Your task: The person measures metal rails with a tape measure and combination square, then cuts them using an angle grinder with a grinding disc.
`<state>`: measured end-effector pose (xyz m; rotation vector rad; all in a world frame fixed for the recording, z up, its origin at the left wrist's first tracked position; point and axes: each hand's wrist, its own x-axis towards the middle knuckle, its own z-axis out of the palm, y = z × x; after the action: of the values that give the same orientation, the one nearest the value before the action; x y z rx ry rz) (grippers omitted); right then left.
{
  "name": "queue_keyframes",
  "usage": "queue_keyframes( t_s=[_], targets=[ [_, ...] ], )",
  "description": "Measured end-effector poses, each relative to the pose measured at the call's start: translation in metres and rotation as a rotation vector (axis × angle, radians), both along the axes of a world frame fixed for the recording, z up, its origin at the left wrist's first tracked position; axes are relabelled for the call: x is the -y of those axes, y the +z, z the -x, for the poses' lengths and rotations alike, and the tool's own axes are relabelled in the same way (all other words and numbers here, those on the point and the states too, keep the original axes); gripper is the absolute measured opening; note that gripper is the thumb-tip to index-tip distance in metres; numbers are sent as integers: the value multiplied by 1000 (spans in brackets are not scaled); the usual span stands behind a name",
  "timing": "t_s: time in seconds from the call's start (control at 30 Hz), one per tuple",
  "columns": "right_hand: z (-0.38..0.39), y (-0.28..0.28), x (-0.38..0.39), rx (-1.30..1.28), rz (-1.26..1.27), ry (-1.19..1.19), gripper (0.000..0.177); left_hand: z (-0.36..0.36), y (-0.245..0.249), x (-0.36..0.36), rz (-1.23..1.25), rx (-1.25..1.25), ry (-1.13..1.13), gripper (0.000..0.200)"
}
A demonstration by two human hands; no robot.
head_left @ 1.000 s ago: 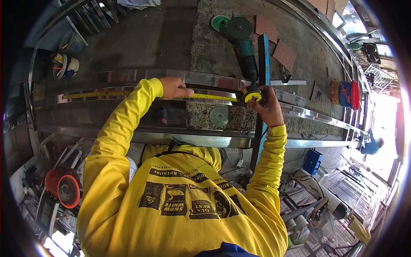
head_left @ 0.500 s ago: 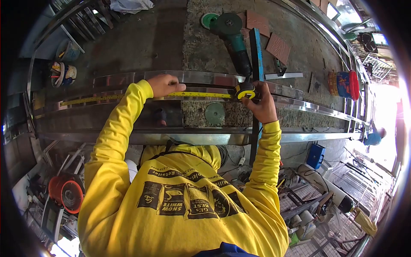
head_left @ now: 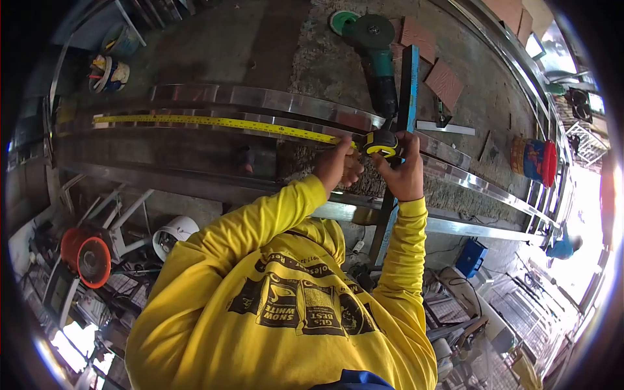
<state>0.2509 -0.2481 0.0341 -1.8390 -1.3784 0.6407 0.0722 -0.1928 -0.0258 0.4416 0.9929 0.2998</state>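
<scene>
A yellow-and-black tape measure [head_left: 381,143] is in my right hand [head_left: 406,170], its case gripped between thumb and fingers. From the case the yellow tape blade [head_left: 221,121] runs out far to the left, along a shiny metal tube [head_left: 448,170]. Close to the case, my left hand [head_left: 337,165] is closed at the blade, thumb and finger pinching its edge. Just beyond my right hand, a blue-faced metal bar [head_left: 408,84] lies crosswise over the tubes. Part of the blade near the case is covered by my left fingers.
A green angle grinder [head_left: 376,55] lies beyond the tubes, near reddish-brown tiles [head_left: 444,84]. A red-rimmed bucket [head_left: 534,160] stands at right, another bucket [head_left: 110,74] at far left. A blue box [head_left: 471,258] and an orange round fan-like object [head_left: 93,262] are on the near side.
My left hand has moved right along the blade, from well left of the case to close beside it. My right hand keeps hold of the case. The view has shifted and tilted slightly.
</scene>
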Motion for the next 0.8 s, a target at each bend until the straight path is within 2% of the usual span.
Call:
queue_keyframes(
  t_s=[0.1, 0.13, 0.23, 0.47, 0.67, 0.77, 0.8],
  targets=[
    [1, 5, -1, -23, 2, 9, 59, -27, 1, 8, 10, -47, 107, 67],
    [0, 1, 0, -22, -29, 18, 59, -35, 4, 12, -75, -127, 97, 63],
    [-1, 1, 0, -31, -21, 21, 61, -47, 0, 13, -99, -118, 95, 61],
    [5, 5, 2, 91, -2, 19, 62, -47, 18, 3, -6, -185, 25, 62],
    [16, 14, 6, 97, 54, 1, 69, -42, 21, 1, 35, -163, 9, 59],
    [20, 28, 12, 192, 28, 18, 73, -41, 20, -2, 72, -146, -19, 61],
    [24, 30, 12, 182, -65, -16, 58, -40, 24, -3, 66, -143, -17, 64]
  ],
)
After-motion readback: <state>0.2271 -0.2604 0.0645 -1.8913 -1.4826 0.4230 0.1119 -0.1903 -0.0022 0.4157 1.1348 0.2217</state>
